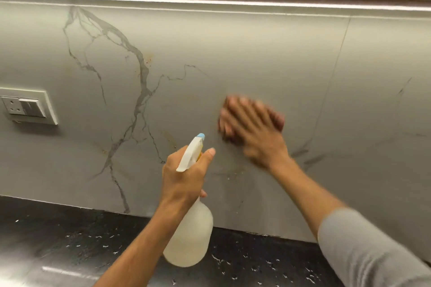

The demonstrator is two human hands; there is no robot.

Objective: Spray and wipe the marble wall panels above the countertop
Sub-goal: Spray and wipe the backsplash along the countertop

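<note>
The grey marble wall panel [186,53] with dark veins fills the view above the black countertop [58,235]. My left hand [184,177] grips a translucent spray bottle [190,235] by its neck, white trigger head and blue nozzle pointing up at the wall. My right hand [254,128], blurred by motion, presses flat on a dark reddish cloth [277,120] against the panel, right of the bottle. Most of the cloth is hidden under the fingers. Small brownish spots mark the wall near the veins.
A white socket and switch plate [28,106] sits on the wall at the left. A lit strip [210,1] runs under the upper cabinet. A vertical panel seam [335,77] lies right of my right hand. The countertop shows white flecks.
</note>
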